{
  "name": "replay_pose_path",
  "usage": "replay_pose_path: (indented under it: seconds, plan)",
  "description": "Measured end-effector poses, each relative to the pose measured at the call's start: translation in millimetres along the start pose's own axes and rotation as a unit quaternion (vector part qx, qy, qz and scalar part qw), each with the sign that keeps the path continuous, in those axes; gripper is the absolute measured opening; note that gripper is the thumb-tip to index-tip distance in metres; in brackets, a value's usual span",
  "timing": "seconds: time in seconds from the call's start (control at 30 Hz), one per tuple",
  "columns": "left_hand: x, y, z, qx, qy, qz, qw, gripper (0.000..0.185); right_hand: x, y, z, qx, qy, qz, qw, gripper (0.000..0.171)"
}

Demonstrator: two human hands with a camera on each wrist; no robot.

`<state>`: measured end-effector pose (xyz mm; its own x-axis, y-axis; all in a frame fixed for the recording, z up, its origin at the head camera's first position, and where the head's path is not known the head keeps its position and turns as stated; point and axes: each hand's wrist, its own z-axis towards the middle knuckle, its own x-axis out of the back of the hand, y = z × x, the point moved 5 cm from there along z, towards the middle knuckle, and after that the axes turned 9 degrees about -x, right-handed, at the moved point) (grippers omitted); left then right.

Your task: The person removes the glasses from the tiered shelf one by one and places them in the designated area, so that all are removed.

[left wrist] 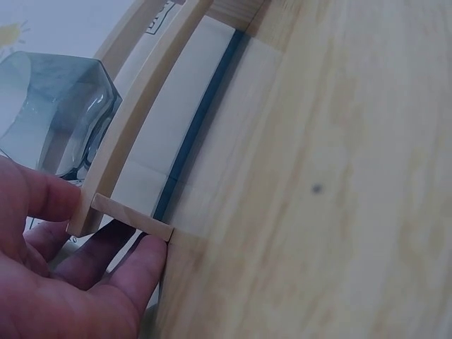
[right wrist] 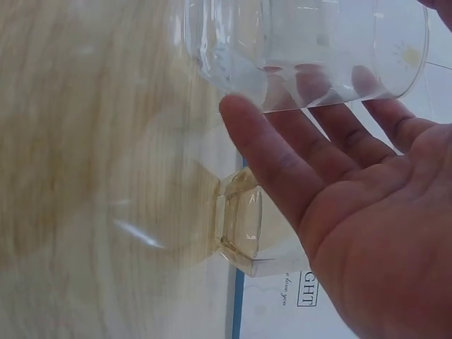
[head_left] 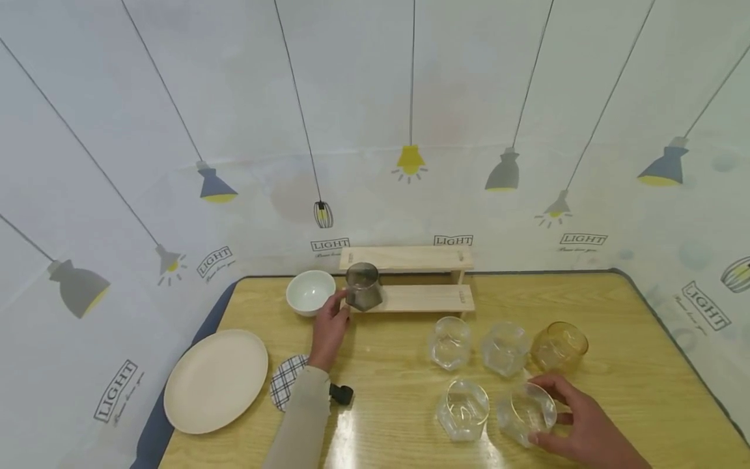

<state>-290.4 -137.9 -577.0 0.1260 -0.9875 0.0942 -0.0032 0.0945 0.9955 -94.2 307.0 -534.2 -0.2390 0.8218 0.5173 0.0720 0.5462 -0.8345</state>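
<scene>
A smoky grey glass stands on the lower step of a small wooden rack. My left hand is just left of it, fingers relaxed at the step's end and not wrapped round the glass. At the front right, my right hand holds a clear faceted glass, tilted, between fingers and thumb. An amber glass stands just behind it.
Three more clear glasses stand mid-table. A white bowl, a cream plate and a checked coaster lie to the left. The wooden table meets a papered wall behind the rack.
</scene>
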Motion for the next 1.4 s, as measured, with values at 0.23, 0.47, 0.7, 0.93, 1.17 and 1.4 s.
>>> replay_pose_path:
  seconds: [0.23, 0.47, 0.7, 0.93, 1.17, 1.4]
  plan:
    - [-1.0, -0.1, 0.4, -0.005, -0.003, -0.003, 1.0000, 0.040, 5.2, -12.3, -2.4, 0.083, 0.045, -0.061, 0.994, 0.068]
    - [-0.7, -0.1, 2.0, -0.005, -0.001, 0.004, 1.0000, 0.041, 13.9, -36.5, 2.7, 0.133, 0.085, -0.064, 0.985, 0.059]
    - [-2.1, -0.1, 2.4, -0.002, -0.003, 0.001, 1.0000, 0.041, 18.8, -72.1, 11.2, 0.165, 0.135, -0.055, 0.976, 0.051]
    - [-1.8, -1.7, 2.7, -0.006, -0.010, -0.004, 0.9999, 0.042, 17.4, -116.9, 20.9, 0.226, 0.135, -0.050, 0.963, 0.049]
    - [-1.4, -1.6, 2.0, -0.009, -0.011, -0.001, 0.9999, 0.042, 15.0, -157.2, 36.1, 0.247, 0.126, -0.044, 0.960, 0.045]
    - [-3.6, 1.3, 1.9, -0.011, -0.001, -0.002, 0.9999, 0.041, 8.1, -185.0, 78.3, 0.229, 0.132, -0.042, 0.964, 0.037]
